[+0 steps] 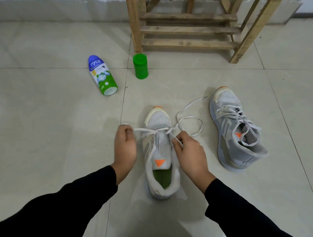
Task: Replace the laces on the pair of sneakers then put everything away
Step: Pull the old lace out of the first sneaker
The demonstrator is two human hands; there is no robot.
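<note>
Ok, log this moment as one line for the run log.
step: lacing near sneaker | left hand: holds lace | right hand: pinches lace | other sneaker: laced, untied, farther right

The only word that reads plainly is "nycil", in white lower-case letters on the blue upper part of the powder bottle point(102, 75), which lies on its side. Below it, on the white band of the same label, small dark lettering appears to say "GERM EXPERT". A yellow patch beside that and the fine print on the green lower part are too small to read. The nearer sneaker point(159, 150) bears an orange triangle mark on its tongue, with no legible letters. The farther sneaker point(225, 133) shows the same orange mark and pale stripes along its side.
</note>
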